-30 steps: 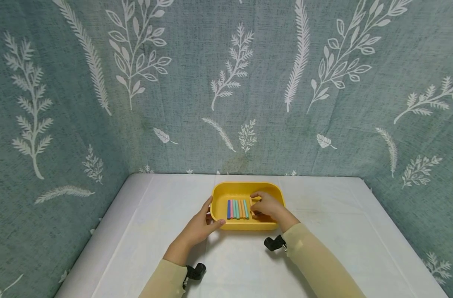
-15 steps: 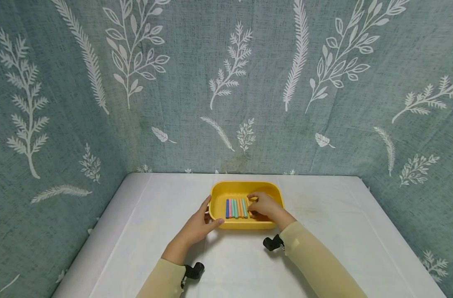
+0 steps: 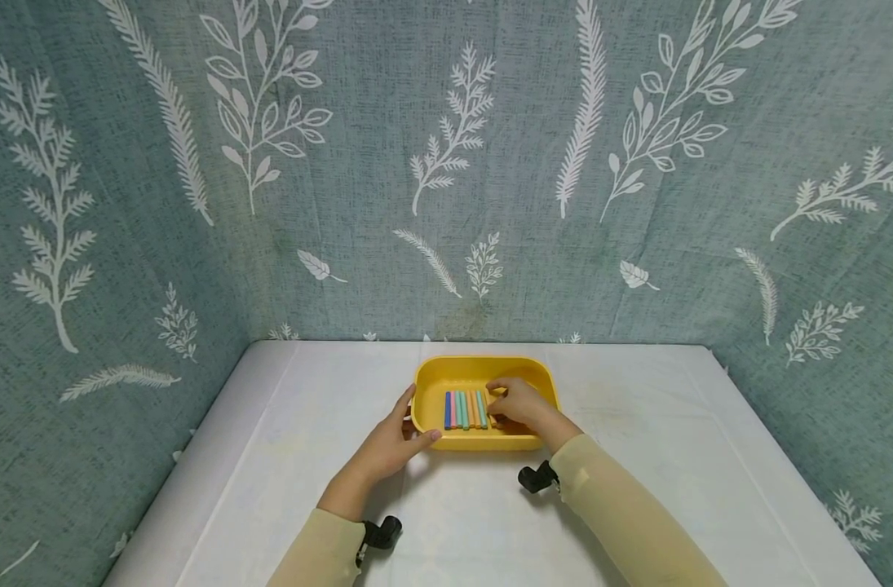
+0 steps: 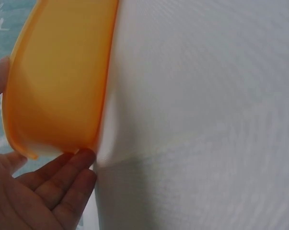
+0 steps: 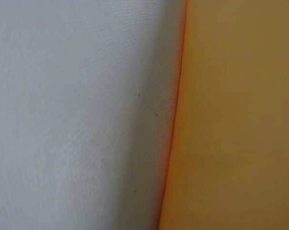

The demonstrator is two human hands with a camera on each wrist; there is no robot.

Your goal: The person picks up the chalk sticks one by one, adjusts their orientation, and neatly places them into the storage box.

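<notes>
A yellow plastic tray (image 3: 431,383) sits on the white table in the head view. Inside it lies a row of coloured chalk sticks (image 3: 463,410), side by side: blue, pink, green and orange ones. My right hand (image 3: 523,405) reaches into the tray and pinches an orange chalk stick (image 3: 492,421) at the right end of the row; the fingers partly hide it. My left hand (image 3: 387,448) holds the tray's left end, its thumb on the front rim. In the left wrist view, fingers (image 4: 70,184) touch the tray's end wall. The right wrist view shows only tray wall and cloth.
A white cloth covers the table (image 3: 329,391). Behind and at both sides hangs a blue-green curtain (image 3: 373,269) with white leaf prints. Each wrist wears a small black camera (image 3: 382,532). The right forearm crosses the table's front right.
The right hand has moved the orange chalk stick slightly left, closing the gap to the row. The left hand stays on the tray. The head view has shifted a little.
</notes>
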